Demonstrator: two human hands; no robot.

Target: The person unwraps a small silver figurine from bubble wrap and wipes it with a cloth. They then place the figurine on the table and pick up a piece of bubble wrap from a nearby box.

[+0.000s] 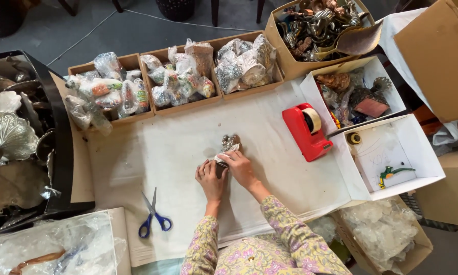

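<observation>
Head view, looking down on a work surface covered with a white sheet [188,153]; at its centre a small silvery metal figurine [230,142], partly wrapped in clear plastic film, lying on the sheet; left hand [211,179] closed around the figurine's lower end, fingers curled, palm down; right hand [240,168] pressed over the wrapped part just beside the left, fingers narrow and gripping the film; both sleeves of yellow floral cloth. Blue-handled scissors [154,218], shut, on the sheet to the left of the hands, well apart from them; red tape dispenser [305,131] to the right, near the edge of a white box. Three shallow cardboard trays [175,76] along the far edge, filled with wrapped figurines; an open cardboard box [320,28] of bare metal pieces at the far right; a white lidded box [392,153] holding a small green item; black tray [61,137] at the far left with large silvery leaf-shaped pieces; bag of clear film [51,247] near left.
</observation>
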